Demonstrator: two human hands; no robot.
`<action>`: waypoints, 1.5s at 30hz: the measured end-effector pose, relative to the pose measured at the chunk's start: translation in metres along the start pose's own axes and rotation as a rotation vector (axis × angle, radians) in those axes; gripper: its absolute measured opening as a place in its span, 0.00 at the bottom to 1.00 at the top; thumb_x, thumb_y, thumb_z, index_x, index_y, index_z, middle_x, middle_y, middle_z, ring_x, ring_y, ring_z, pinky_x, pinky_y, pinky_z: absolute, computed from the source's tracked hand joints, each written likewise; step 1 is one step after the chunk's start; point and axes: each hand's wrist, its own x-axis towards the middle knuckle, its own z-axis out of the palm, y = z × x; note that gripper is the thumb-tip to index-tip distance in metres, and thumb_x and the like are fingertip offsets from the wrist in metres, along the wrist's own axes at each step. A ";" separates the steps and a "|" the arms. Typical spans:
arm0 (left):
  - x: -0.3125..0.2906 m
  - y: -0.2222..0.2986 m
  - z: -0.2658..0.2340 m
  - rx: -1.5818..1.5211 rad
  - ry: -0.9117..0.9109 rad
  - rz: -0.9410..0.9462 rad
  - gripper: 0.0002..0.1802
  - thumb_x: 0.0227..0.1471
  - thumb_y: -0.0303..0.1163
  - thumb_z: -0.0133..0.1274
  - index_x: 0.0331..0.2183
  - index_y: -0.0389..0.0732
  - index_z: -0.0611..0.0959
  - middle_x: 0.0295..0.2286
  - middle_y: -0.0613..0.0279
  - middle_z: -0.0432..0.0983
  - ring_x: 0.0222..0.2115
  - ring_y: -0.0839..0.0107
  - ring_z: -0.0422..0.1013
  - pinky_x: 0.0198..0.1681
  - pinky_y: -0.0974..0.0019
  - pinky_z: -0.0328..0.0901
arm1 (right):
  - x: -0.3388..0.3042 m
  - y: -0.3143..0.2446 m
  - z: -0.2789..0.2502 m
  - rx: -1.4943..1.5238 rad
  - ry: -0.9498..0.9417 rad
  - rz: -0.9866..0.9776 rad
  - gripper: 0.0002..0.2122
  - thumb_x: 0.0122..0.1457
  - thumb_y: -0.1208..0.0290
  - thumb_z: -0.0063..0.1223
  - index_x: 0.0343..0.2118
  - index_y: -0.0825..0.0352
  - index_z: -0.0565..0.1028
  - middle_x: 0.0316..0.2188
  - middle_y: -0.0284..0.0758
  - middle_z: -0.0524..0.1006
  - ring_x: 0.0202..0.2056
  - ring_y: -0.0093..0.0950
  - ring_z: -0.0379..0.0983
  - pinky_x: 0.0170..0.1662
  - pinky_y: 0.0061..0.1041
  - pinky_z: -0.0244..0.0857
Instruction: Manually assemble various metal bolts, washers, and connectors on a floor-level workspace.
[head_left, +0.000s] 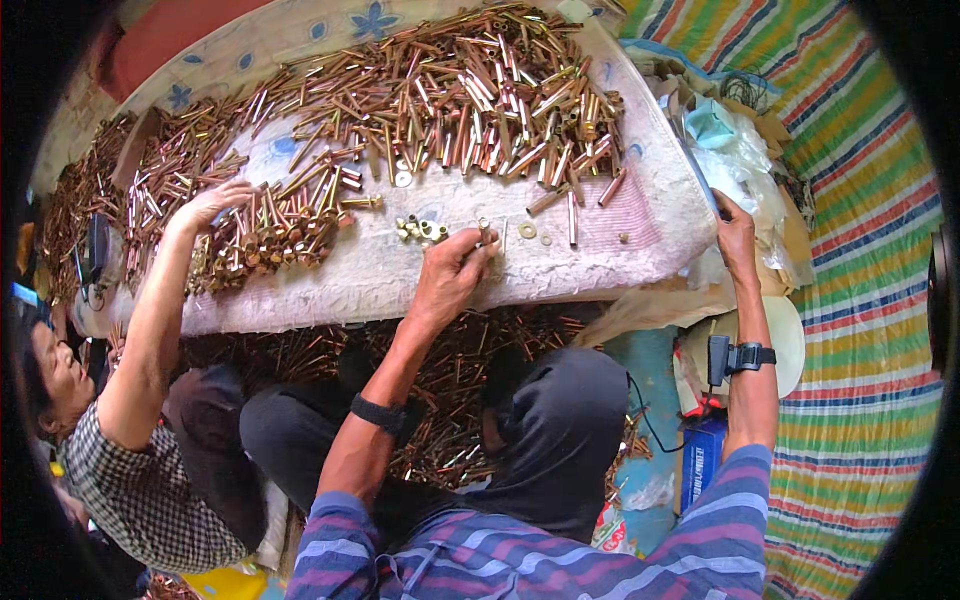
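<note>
My left hand (448, 275) is closed at the near side of the cloth-covered table (370, 215), thumb and fingertips pinching a small metal piece (484, 224) with a round end. Whether it is a nut or a tube end I cannot tell. Just left of it lies a little group of nuts (420, 230); to its right are a flat washer (527, 231), a smaller washer (545, 239) and an upright-lying metal tube (573, 220). At the table's right edge my right hand (735, 235) curls round the border, its fingers partly hidden.
A large heap of metal tubes (480, 90) covers the far side. On the left, a co-worker's hand (215, 203) reaches over bolts (270, 235). More metal rods (440, 430) lie below the table. Plastic bags (730, 150) and a blue box (702, 465) are at right.
</note>
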 end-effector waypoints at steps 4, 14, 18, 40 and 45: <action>-0.002 0.001 -0.003 -0.020 -0.027 -0.046 0.09 0.60 0.27 0.54 0.40 0.33 0.82 0.22 0.71 0.72 0.22 0.83 0.66 0.26 0.75 0.63 | 0.001 -0.003 0.000 0.125 -0.130 0.085 0.19 0.58 0.72 0.59 0.52 0.73 0.75 0.35 0.36 0.81 0.35 0.20 0.73 0.41 0.22 0.68; -0.002 0.001 -0.001 0.044 -0.054 0.042 0.11 0.60 0.27 0.53 0.42 0.32 0.82 0.23 0.69 0.73 0.24 0.83 0.66 0.28 0.74 0.63 | -0.007 -0.065 -0.021 -0.131 0.236 -0.038 0.15 0.60 0.70 0.56 0.48 0.72 0.78 0.42 0.40 0.82 0.41 0.25 0.77 0.47 0.23 0.69; -0.004 0.003 -0.007 0.078 -0.055 0.072 0.12 0.60 0.28 0.53 0.43 0.32 0.82 0.23 0.68 0.73 0.24 0.82 0.66 0.28 0.73 0.64 | -0.034 -0.175 0.020 0.211 -0.204 -0.101 0.15 0.59 0.69 0.59 0.47 0.69 0.79 0.38 0.39 0.82 0.38 0.23 0.77 0.42 0.23 0.71; 0.005 0.025 -0.050 0.095 -0.197 0.012 0.11 0.59 0.31 0.54 0.42 0.38 0.84 0.20 0.70 0.74 0.22 0.82 0.66 0.24 0.71 0.63 | -0.063 -0.267 0.169 0.284 -0.673 -0.378 0.13 0.58 0.65 0.57 0.31 0.73 0.78 0.19 0.40 0.75 0.21 0.23 0.69 0.27 0.31 0.63; 0.005 0.047 -0.079 -0.021 -0.032 -0.091 0.20 0.57 0.31 0.56 0.52 0.38 0.79 0.32 0.63 0.80 0.23 0.82 0.72 0.18 0.77 0.64 | -0.048 -0.299 0.139 0.385 -0.482 -0.201 0.10 0.61 0.67 0.57 0.31 0.70 0.80 0.20 0.33 0.78 0.21 0.17 0.72 0.25 0.22 0.67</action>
